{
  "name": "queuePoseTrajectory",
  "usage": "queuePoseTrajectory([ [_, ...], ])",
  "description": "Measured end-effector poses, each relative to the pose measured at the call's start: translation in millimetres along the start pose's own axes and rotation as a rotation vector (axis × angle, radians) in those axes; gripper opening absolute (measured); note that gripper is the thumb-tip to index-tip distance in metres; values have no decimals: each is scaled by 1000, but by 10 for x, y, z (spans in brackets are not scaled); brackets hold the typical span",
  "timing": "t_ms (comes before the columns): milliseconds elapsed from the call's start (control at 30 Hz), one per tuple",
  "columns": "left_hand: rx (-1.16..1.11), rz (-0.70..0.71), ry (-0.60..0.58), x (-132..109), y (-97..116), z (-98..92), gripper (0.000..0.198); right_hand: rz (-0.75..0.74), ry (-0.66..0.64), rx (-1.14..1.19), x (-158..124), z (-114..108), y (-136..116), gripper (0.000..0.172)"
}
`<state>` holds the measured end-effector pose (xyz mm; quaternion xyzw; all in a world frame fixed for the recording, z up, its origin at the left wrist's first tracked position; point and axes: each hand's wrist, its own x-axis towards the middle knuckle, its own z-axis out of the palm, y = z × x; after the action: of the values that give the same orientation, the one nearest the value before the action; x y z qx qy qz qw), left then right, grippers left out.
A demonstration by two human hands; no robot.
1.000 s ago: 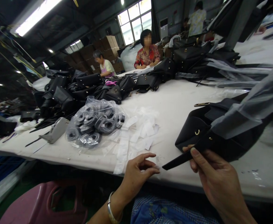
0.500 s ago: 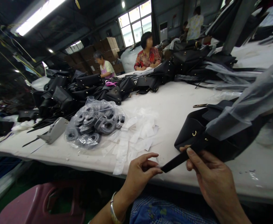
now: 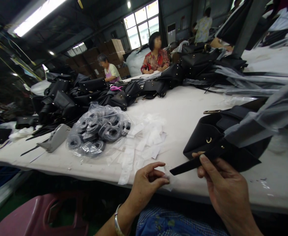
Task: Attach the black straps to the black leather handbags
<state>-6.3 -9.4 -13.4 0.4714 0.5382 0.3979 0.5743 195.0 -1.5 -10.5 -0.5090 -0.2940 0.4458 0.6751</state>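
My right hand (image 3: pixel 226 183) pinches a black strap (image 3: pixel 185 166) between thumb and fingers, its free end pointing left. The strap runs back to a black bag (image 3: pixel 203 134) with gold-coloured fittings, lying on the table just beyond that hand. Close to the strap's tip, but apart from it, is my left hand (image 3: pixel 150 178). Its thumb and a finger are closed on a small piece of clear film (image 3: pixel 168 183), faint against the white table. Translucent wrapping (image 3: pixel 249 129) drapes over the right part of the bag and hides it in part.
White paper strips (image 3: pixel 128 160) lie left of my hands, beside a clear plastic bag of grey rolls (image 3: pixel 94 131). A grey tape dispenser (image 3: pixel 56 137) stands farther left. Black bags (image 3: pixel 65 101) are heaped along the back, with people beyond. A pink stool (image 3: pixel 28 213) is below the table edge.
My left hand has come off the strap's end, leaving a gap with clear film at its fingertips. The strap has tilted up slightly in my right hand.
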Motion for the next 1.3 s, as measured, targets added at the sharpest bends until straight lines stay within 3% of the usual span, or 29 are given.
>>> queuePoseTrajectory([
  [700, -57, -8, 27, 68, 78, 137, 43, 80, -124, -41, 28, -74, 84, 27],
  [967, -102, 53, -4, 298, 173, 479, 41, 76, -273, -239, 86, -248, -5, 43],
  [1133, -170, 146, -83, 461, 363, 789, 38, -27, -257, -484, 39, -391, -126, 53],
  [1300, -174, 206, -147, 661, 519, 1000, 40, -14, -195, -439, 97, -315, -162, 49],
])
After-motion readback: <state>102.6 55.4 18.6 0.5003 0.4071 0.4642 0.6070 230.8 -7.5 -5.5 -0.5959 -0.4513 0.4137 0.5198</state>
